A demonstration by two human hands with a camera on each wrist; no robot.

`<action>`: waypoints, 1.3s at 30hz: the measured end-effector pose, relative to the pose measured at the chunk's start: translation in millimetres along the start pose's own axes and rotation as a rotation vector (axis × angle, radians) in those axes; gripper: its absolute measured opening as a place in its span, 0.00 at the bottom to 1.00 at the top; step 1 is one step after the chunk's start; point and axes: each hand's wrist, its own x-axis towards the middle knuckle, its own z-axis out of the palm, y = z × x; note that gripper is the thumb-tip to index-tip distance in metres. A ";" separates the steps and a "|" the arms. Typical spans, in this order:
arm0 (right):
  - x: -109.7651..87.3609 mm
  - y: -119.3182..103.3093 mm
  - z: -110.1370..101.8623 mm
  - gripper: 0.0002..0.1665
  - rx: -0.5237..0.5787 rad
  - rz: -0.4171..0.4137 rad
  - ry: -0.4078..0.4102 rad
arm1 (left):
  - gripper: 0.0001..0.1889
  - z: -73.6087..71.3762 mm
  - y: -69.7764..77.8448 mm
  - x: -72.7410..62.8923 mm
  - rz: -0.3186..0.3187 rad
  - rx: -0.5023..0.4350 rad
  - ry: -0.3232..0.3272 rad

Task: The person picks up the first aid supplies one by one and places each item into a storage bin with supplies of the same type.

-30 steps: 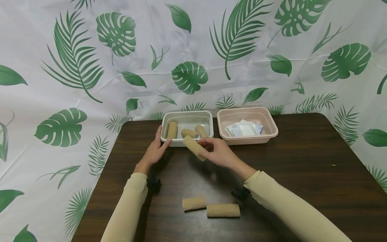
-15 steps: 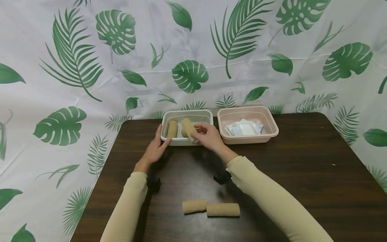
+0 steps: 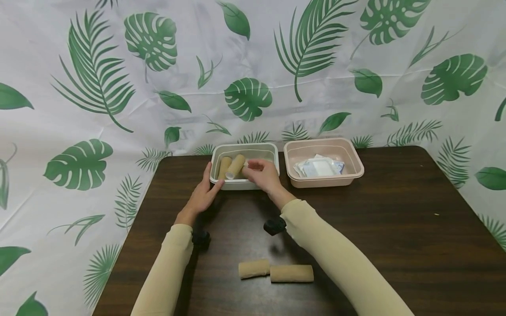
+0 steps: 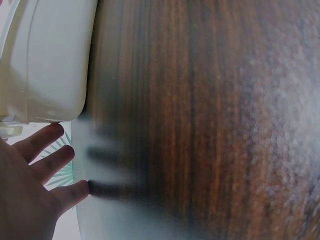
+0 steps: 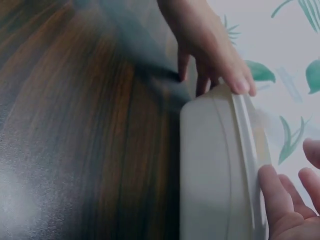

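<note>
Now that the tube [image 3: 236,166] lies in the tray [image 3: 239,186], the right hand [image 3: 262,174] hangs beside it, grip apparently released. The left hand [image 3: 203,195] touches the tray's end with straight fingers; two tubes [image 3: 291,274] still lie on the table [image 3: 375,237].

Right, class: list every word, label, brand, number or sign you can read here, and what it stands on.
None can be read.
Packets: bluish marks, too small to read.
Sheet: faint letter-like marks low down, too faint to read.
Tubes: no text shows.
</note>
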 end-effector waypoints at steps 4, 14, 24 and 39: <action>-0.3 3.0 0.6 0.18 -0.005 -0.003 -0.009 | 0.42 -0.1 -0.4 0.0 0.005 -0.005 0.005; -2.3 14.3 -7.9 0.16 -0.082 -0.105 -0.052 | 0.43 -0.6 -3.2 1.9 0.003 -0.015 0.003; -34.9 22.4 -41.7 0.17 -0.175 -0.280 -0.300 | 0.43 -1.1 -0.8 1.2 0.012 -0.016 0.002; -124.9 39.3 -105.1 0.21 -0.730 -0.279 -0.887 | 0.43 -1.7 3.0 0.7 0.006 -0.019 0.006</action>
